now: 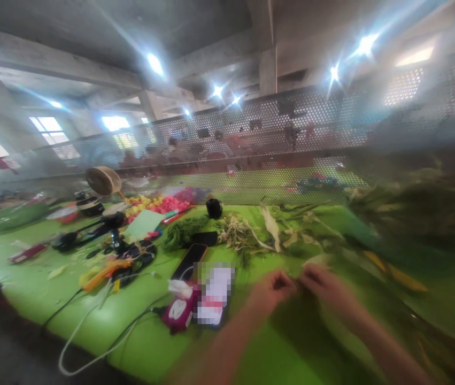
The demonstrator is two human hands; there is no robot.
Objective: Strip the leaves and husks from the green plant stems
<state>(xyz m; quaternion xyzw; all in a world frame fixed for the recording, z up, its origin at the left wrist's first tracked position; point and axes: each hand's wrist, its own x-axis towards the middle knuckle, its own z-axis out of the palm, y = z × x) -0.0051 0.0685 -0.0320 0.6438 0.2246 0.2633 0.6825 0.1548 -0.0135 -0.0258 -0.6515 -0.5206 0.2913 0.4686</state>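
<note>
My left hand (271, 291) and my right hand (323, 286) meet over the bright green table (43, 289), fingertips pinched together on something small and dark between them; motion blur hides what it is. Just beyond the hands lies a heap of pale dried stems and green leaves (251, 232). A large blurred bundle of greenery (415, 208) fills the right side.
Left of my hands sit a magenta power bank (179, 313), a dark phone (190, 260), an orange glue gun (102, 272) and trailing cables (91, 342). Farther back are a black cup (213, 208), pink and yellow flowers (159, 203), a small fan (102, 181) and a perforated metal screen (271, 139).
</note>
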